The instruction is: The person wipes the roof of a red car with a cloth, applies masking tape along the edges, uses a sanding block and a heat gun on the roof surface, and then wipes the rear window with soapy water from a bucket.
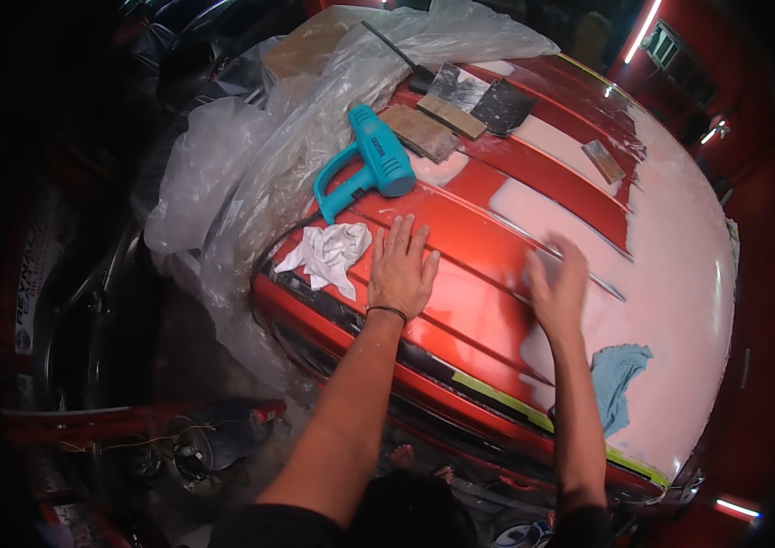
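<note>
Flat on the glossy red part of the car roof (497,239) lies my left hand (401,269), open with fingers spread and nothing in it. My right hand (559,285) is at the border between red paint and pale pinkish-white coating (680,265). Its fingers are blurred by motion, but the thumb stands apart from them and no held thing shows. Just left of my left hand is a crumpled white cloth (328,256). Beyond it a teal heat gun (374,163) rests on the roof. A blue-green cloth (618,384) lies to the right of my right forearm.
At the far side are a wooden sanding block (451,117), dark sandpaper (503,108) and a thin black-handled tool (419,78). A small scraper-like plate (603,162) lies farther right. Clear plastic sheeting (251,205) drapes the left side. Yellow-green tape (502,398) runs along the near edge.
</note>
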The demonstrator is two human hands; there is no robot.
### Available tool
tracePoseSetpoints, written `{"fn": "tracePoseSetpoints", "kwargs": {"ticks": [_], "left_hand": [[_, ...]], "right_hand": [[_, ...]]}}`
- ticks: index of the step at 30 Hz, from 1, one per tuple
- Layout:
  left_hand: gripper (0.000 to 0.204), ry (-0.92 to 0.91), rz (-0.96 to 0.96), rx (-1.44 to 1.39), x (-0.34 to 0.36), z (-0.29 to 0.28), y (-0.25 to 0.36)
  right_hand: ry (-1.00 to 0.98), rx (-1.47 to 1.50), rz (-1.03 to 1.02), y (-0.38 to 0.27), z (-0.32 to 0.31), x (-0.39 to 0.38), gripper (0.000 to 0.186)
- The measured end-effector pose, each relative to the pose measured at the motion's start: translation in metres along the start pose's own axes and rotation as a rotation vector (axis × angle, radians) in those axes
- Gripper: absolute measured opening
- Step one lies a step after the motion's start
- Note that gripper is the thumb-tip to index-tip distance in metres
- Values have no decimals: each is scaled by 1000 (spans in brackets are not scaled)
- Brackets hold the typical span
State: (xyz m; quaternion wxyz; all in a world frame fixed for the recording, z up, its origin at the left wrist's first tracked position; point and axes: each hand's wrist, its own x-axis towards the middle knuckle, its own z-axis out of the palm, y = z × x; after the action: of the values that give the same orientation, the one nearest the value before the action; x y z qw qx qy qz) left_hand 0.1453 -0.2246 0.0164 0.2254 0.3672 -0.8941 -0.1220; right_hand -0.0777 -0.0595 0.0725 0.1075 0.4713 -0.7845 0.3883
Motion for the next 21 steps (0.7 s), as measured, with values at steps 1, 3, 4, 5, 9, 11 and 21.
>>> {"fn": "tracePoseSetpoints", "kwargs": {"ticks": [1,3,4,5,9,11,21], "left_hand": [[54,-8,-6,-3,2,-3,-1],[53,-31,-7,-28,7,-2,5],[53,-41,-5,-39,10,1,7],[53,-50,-9,-40,10,0,7],[51,-78,-23,-33,13,-8,3],[52,-92,-25,-37,14,-9,4],[54,-124,-15,-4,19,-10,6]], "right_hand": [[-68,7,-59,-19,26,36,49],[-159,-31,-137,-29,80,97,57],[-205,-65,-164,-29,104,121,62],[-309,-91,-105,-37,124,144,69],[-591,-212,8,-63,183,196,85],[-585,-242,-1,-64,192,201,80],[-493,-247,81,-58,210,204,70]]}}
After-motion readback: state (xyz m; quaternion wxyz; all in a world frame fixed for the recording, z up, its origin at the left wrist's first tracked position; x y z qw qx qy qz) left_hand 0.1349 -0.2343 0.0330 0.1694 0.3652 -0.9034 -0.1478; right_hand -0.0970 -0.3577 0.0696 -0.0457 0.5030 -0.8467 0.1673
